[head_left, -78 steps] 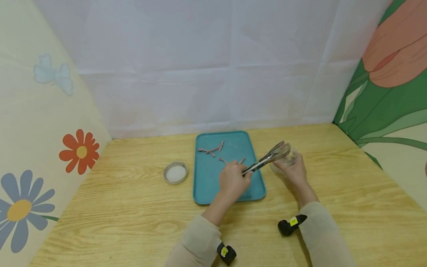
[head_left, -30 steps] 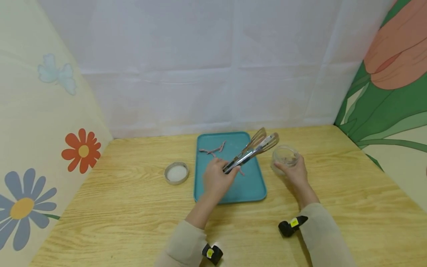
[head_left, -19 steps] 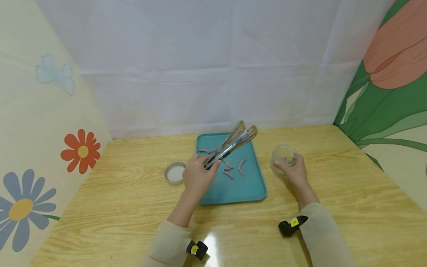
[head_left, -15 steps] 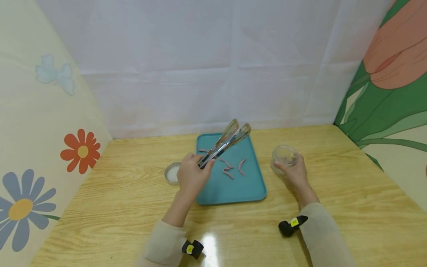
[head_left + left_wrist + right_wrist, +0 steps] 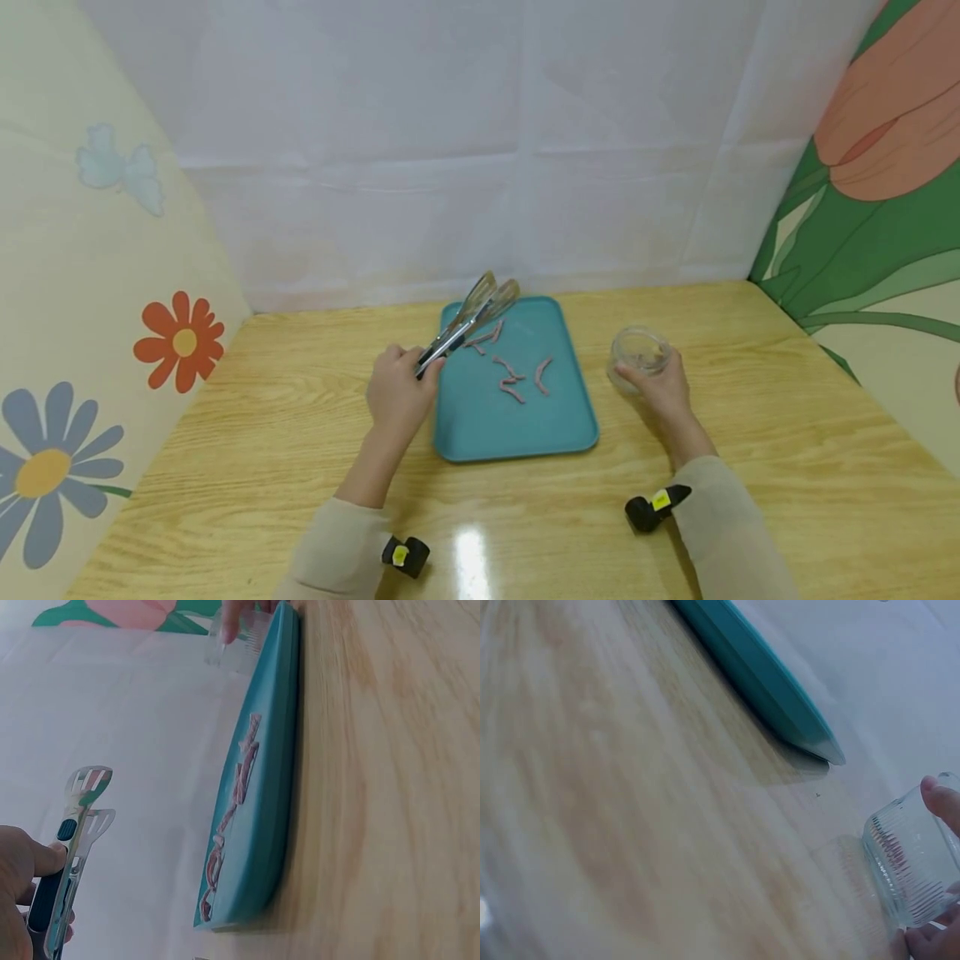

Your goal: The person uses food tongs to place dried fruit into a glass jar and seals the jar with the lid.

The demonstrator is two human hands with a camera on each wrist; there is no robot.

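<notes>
My left hand [image 5: 401, 392] grips a pair of metal tongs [image 5: 454, 337] by the handle, raised over the left edge of a teal tray [image 5: 517, 433]. The slotted heads of the tongs stand a little apart with nothing between them, as the left wrist view also shows. Several thin pinkish strips [image 5: 543, 377] that look like shredded meat lie on the tray. To the tray's right, my right hand [image 5: 663, 387] holds a clear glass jar [image 5: 911, 855] round its side, its mouth uncovered. Something reddish shows faintly low in the jar.
The wood-grain table [image 5: 247, 467] extends on both sides of the tray. A white cloth backdrop [image 5: 375, 167] hangs behind it, with flower-printed panels [image 5: 67, 333] at the left and right. Black wrist cameras [image 5: 406, 556] sit on both sleeves.
My left hand has carried the tongs from over the jar leftward across the tray, and the tongs have spread. The round lid at the left is now hidden behind that hand. My right hand stays at the jar.
</notes>
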